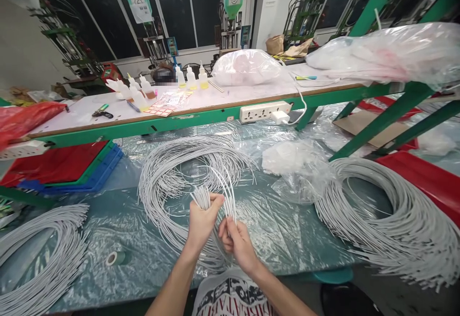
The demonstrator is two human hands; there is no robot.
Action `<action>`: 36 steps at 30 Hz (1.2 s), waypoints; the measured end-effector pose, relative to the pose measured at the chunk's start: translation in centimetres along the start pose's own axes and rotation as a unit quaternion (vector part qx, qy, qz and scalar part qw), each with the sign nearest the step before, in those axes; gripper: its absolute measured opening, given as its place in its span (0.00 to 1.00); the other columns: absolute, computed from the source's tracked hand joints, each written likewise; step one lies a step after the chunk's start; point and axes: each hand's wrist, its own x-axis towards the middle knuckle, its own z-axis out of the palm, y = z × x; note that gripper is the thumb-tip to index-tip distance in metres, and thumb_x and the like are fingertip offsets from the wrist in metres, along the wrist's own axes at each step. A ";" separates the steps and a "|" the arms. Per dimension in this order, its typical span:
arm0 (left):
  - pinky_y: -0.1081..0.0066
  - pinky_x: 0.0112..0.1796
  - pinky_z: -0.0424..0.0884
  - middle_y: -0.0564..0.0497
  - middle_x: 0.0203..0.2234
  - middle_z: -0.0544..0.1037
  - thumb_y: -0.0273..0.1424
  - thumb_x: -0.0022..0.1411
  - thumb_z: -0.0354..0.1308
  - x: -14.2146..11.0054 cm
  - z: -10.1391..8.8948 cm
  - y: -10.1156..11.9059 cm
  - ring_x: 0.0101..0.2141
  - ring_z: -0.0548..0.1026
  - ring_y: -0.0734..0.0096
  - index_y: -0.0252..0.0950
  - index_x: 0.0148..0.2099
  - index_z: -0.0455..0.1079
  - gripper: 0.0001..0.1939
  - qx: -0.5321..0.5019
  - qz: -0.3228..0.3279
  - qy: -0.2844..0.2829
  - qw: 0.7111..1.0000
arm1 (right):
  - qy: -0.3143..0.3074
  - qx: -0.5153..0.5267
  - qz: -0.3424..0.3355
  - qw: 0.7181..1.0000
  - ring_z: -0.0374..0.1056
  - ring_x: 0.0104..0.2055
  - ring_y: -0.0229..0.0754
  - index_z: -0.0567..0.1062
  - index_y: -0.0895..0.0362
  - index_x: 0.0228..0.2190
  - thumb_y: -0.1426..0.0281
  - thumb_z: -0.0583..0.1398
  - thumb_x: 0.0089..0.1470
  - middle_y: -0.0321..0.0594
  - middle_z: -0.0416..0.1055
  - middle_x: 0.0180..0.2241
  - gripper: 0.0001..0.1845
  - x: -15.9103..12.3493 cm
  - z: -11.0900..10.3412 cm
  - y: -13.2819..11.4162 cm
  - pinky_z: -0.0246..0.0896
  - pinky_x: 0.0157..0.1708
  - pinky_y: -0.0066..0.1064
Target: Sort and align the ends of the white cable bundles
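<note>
My left hand (203, 217) is closed around a bunch of thin grey cables, whose cut ends (201, 196) stick up above the fist. Beside it, a little lower and to the right, my right hand (237, 241) pinches a few cables (229, 196) that arc up and back toward the coil. Behind both hands a big loose coil of grey cables (154, 177) lies on the plastic-covered table (287, 234). Part of that coil is hidden by my hands and forearms.
More cable coils lie at the left (53, 249) and right (381, 210). A tape roll (115, 258) sits front left, and crumpled clear plastic bags (298, 162) lie right of the middle coil. A raised shelf (201, 110) with a power strip (266, 111) crosses behind; stacked trays (64, 165) stand left.
</note>
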 end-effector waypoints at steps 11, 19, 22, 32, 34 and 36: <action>0.78 0.17 0.57 0.56 0.14 0.65 0.48 0.49 0.70 -0.3 0.0 -0.7 0.16 0.61 0.79 0.30 0.32 0.75 0.23 -0.015 -0.006 0.012 1.000 | -0.017 -0.018 -0.002 1.000 0.34 0.14 0.26 0.64 0.58 0.22 0.37 0.60 0.48 0.23 0.43 0.13 0.35 0.1 -0.2 -0.2 0.29 0.14 0.23; 0.78 0.15 0.56 0.58 0.10 0.64 0.48 0.49 0.70 -0.9 0.3 0.0 0.11 0.61 0.78 0.31 0.33 0.71 0.24 -0.010 -0.045 -0.062 0.997 | 0.000 -0.025 0.004 1.000 0.35 0.13 0.26 0.62 0.57 0.21 0.35 0.58 0.47 0.23 0.42 0.13 0.36 0.1 -0.3 0.3 0.30 0.14 0.24; 0.78 0.14 0.56 0.58 0.10 0.64 0.48 0.49 0.70 -1.1 0.6 -0.1 0.10 0.60 0.78 0.32 0.31 0.69 0.24 -0.016 -0.045 -0.054 0.997 | 0.010 -0.022 -0.001 1.000 0.36 0.13 0.26 0.63 0.57 0.21 0.35 0.57 0.48 0.24 0.45 0.13 0.36 0.2 -0.3 0.6 0.31 0.13 0.24; 0.80 0.19 0.60 0.58 0.16 0.63 0.45 0.52 0.69 -1.0 0.7 -1.4 0.17 0.59 0.81 0.33 0.29 0.68 0.21 -0.050 0.006 0.061 0.997 | 0.131 -0.075 -0.045 0.988 0.40 0.15 0.28 0.68 0.59 0.27 0.35 0.56 0.48 0.26 0.48 0.15 0.36 0.8 -0.4 0.6 0.36 0.15 0.24; 0.80 0.18 0.57 0.59 0.15 0.62 0.46 0.52 0.69 -1.0 0.8 -1.5 0.17 0.58 0.82 0.32 0.29 0.69 0.22 -0.050 0.003 0.054 0.997 | 0.148 -0.104 -0.056 0.982 0.39 0.16 0.29 0.65 0.58 0.24 0.35 0.56 0.48 0.27 0.46 0.16 0.36 1.0 -0.6 0.9 0.35 0.15 0.25; 0.79 0.19 0.59 0.57 0.16 0.63 0.48 0.52 0.68 -1.1 1.0 -1.5 0.17 0.60 0.80 0.31 0.30 0.71 0.23 -0.043 -0.008 0.045 0.998 | 0.160 -0.128 -0.071 0.976 0.40 0.18 0.31 0.64 0.57 0.23 0.35 0.55 0.50 0.28 0.46 0.16 0.36 1.2 -0.8 1.5 0.35 0.16 0.26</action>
